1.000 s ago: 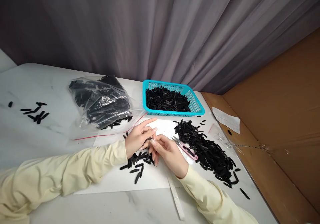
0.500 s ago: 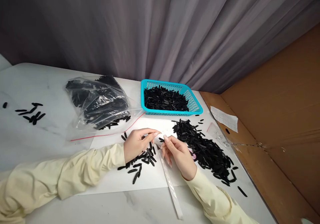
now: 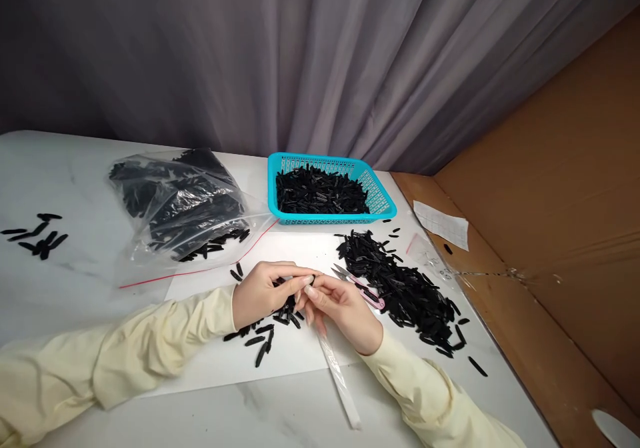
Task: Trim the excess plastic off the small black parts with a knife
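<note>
My left hand (image 3: 267, 293) and my right hand (image 3: 347, 308) meet over a white sheet (image 3: 300, 361). Between their pinched fingertips is a small black piece (image 3: 312, 281), mostly covered by the fingers. Loose black pieces (image 3: 261, 353) lie under and in front of my left hand. To the right of my right hand spreads a larger heap of black pieces (image 3: 410, 291). Pink-handled scissors (image 3: 370, 292) lie at the heap's left edge. A narrow clear-and-white strip (image 3: 340, 385) extends from below my right hand towards the table's front.
A blue basket (image 3: 330, 219) of black pieces stands at the back. Left of it lies a clear zip bag (image 3: 195, 201) filled with similar pieces. More pieces (image 3: 45, 245) are scattered far left. A paper slip (image 3: 443, 225) lies at the right by a cardboard wall (image 3: 560, 201).
My hands have come together, and the left fingertips now touch the black piece by the right ones. The scissors have come into fuller view. The whole scene has shifted slightly left.
</note>
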`<state>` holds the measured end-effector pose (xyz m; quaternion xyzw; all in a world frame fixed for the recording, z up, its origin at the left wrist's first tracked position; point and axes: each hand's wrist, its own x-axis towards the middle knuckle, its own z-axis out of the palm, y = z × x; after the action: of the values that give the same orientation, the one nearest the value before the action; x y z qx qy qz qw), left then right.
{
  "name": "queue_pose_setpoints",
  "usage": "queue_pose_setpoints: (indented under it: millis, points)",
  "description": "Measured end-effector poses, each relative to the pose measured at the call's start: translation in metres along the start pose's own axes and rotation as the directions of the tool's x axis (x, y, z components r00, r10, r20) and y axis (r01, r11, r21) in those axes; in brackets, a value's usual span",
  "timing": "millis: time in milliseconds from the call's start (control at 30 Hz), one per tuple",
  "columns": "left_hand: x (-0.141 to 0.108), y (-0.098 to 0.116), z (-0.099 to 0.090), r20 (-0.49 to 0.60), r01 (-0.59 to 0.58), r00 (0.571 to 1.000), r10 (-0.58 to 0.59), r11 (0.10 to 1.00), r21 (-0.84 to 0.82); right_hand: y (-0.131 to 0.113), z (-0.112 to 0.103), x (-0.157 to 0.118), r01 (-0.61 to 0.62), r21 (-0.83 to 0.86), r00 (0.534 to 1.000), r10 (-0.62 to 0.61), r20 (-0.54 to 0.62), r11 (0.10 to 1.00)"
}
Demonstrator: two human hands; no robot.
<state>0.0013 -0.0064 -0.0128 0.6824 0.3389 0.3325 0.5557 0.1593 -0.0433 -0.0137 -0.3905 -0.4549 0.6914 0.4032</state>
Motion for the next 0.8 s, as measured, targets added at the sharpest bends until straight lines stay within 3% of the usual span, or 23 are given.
queue_pose_setpoints:
  millis: [267,400,567,800]
  points:
    - [0.0015,0.0023,-0.0047,0.100,0.104,0.989,-0.108,0.994,0.045,-0.0045,-0.0052,-0.0019,-0.180,0.186,0.967,0.139,0.213,0.966]
    - [0.0035,0.0043,-0.0053,0.168,0.144,0.976,-0.136,0.989,-0.035,-0.0021,-0.0060,-0.0002,-0.236,0.277,0.960,0.179,0.214,0.931]
    - [0.0035,0.0049,-0.0065,0.231,0.227,0.954,-0.192,0.964,-0.137,-0.0010,-0.0031,0.0003,-0.215,0.323,0.973,0.172,0.156,0.922]
    - [-0.0007,0.0037,-0.0068,0.216,-0.122,0.972,0.093,0.984,0.128,-0.0023,0.0032,-0.0032,-0.149,0.333,0.989,0.138,0.057,0.931]
